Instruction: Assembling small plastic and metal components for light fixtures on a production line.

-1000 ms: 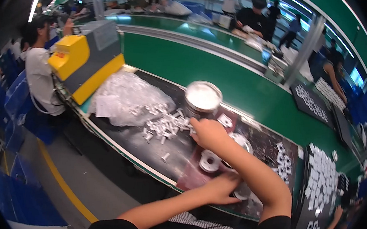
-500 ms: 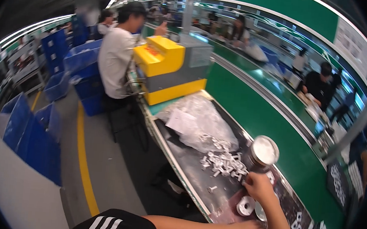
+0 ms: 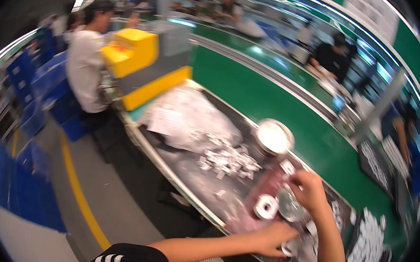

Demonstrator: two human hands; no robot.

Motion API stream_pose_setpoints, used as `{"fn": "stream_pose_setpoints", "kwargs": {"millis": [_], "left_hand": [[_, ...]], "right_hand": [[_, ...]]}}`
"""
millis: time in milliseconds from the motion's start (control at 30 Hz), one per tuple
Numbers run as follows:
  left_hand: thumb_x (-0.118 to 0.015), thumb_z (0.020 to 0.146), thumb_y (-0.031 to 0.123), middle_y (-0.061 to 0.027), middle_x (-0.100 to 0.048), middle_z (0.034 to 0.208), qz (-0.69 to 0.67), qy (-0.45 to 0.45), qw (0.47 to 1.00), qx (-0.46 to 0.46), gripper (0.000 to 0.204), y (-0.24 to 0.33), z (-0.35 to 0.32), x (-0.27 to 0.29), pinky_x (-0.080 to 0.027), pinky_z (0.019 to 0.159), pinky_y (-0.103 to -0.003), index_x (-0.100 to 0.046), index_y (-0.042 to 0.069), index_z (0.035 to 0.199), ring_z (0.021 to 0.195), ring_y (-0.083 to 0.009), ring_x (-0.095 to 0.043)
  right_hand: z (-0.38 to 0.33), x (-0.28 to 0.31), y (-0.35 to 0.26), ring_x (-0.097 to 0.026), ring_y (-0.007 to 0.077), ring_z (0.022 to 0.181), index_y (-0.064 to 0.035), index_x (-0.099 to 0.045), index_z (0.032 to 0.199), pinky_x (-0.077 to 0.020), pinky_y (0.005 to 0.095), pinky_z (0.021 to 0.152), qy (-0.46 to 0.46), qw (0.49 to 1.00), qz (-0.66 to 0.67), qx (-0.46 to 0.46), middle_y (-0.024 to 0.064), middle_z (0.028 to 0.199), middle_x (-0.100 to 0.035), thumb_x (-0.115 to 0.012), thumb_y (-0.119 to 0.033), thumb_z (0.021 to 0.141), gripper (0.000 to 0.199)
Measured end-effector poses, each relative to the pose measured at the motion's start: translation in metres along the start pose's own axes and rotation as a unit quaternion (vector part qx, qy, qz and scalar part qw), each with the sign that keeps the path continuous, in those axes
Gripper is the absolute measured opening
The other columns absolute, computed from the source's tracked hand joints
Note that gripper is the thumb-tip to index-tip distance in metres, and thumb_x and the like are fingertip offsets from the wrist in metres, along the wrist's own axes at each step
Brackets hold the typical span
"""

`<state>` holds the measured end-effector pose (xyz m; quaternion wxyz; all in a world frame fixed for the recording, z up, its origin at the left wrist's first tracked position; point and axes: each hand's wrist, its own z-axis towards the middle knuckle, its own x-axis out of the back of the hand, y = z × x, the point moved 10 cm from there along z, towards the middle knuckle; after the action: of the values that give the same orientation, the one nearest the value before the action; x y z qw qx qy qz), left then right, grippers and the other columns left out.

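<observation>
Right of the white ring (image 3: 266, 207), the round clear dish (image 3: 289, 208) faces up under the curled right hand (image 3: 309, 189), while on the ring's near side the loosely bent left hand (image 3: 275, 238) is at a small white piece (image 3: 288, 248), long axis blurred, both grips unclear.

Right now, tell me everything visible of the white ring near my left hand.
The white ring is broad, with a darker middle that looks like a hole. It looks like plastic; blur hides detail. It seems to lie flat on the reddish mat, left of a round dish. Neither the left hand nor the right hand touches it.
</observation>
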<state>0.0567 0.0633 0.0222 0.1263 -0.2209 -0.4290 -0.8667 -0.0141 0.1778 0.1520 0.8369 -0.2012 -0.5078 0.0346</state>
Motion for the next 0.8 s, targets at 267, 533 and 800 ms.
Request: {"fn": "stream_pose_setpoints", "kwargs": {"millis": [267, 533, 800], "left_hand": [[-0.083, 0.083, 0.033, -0.0198, -0.061, 0.137, 0.027, -0.043, 0.998, 0.023, 0.072, 0.016, 0.013, 0.024, -0.044, 0.110, -0.049, -0.053, 0.003, 0.141, 0.127, -0.0394, -0.056], [-0.085, 0.083, 0.035, -0.0174, -0.061, 0.137, 0.030, -0.053, 0.998, 0.034, 0.072, 0.019, 0.012, 0.019, -0.045, 0.109, -0.048, -0.054, 0.006, 0.141, 0.129, -0.0370, -0.057], [-0.085, 0.083, 0.035, -0.0179, -0.062, 0.136, 0.022, -0.052, 0.998, 0.038, 0.071, 0.019, 0.013, 0.022, -0.046, 0.109, -0.048, -0.055, 0.005, 0.141, 0.128, -0.0377, -0.057]], "right_hand": [[-0.066, 0.038, 0.064, -0.072, 0.0197, 0.074, -0.0027, -0.073, 0.093, -0.0562, 0.0329, 0.069, 0.052, 0.980, 0.035, -0.189, 0.0095, 0.083, -0.073, -0.079, -0.004, 0.083, 0.012], [-0.068, 0.023, 0.052, -0.066, 0.0291, 0.088, -0.0086, -0.068, 0.091, -0.0488, 0.0414, 0.078, 0.010, 0.974, -0.213, -0.073, 0.0073, 0.082, -0.072, -0.079, -0.009, 0.082, 0.015], [-0.063, 0.004, 0.056, -0.062, 0.0278, 0.082, -0.0099, -0.060, 0.084, -0.0439, 0.0416, 0.075, -0.012, 0.956, -0.293, -0.018, 0.0061, 0.071, -0.065, -0.073, -0.010, 0.082, 0.013]]}}
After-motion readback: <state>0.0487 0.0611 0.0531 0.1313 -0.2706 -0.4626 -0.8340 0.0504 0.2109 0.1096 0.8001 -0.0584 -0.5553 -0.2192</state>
